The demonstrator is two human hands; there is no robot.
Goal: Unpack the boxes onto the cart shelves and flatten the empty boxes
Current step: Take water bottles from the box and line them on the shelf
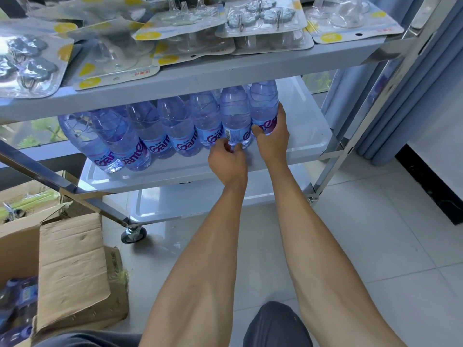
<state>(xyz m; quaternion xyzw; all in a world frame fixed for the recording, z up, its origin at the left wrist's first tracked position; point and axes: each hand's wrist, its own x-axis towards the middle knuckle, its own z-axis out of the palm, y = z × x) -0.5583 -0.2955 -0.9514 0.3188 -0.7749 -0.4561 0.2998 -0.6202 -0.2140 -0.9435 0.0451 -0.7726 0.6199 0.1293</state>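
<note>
**A:** Head view: what are the hands doing?

**B:** The right hand [271,136] is wrapped round the end water bottle [263,106] of the row, thumb across the label at the front and fingers curled up its far right side. The left hand [228,161] sits just to the left of it and a little nearer the person, fingers curled at the base of the neighbouring bottle [235,116]; the fingertips touch the bottle's foot, but I cannot tell how firmly they pinch it.

**A:** And around them?

**B:** Both bottles stand on the cart's middle shelf [305,136], which is bare to the right of the right hand. To the left of the left hand runs the row of bottles [160,131], upright and touching one another. Directly above the hands, the top shelf [200,78] overhangs and hides the bottle caps; it carries blister packs of hooks [265,18]. Below the hands lies the bottom shelf [190,204]. Far down to the left, on the floor, an open cardboard box [72,269] shows more bottles [17,294] inside.

**A:** The arms?

**B:** Both forearms reach forward and up from the bottom edge, nearly parallel, the left one angled slightly rightward, wrists close together.
</note>
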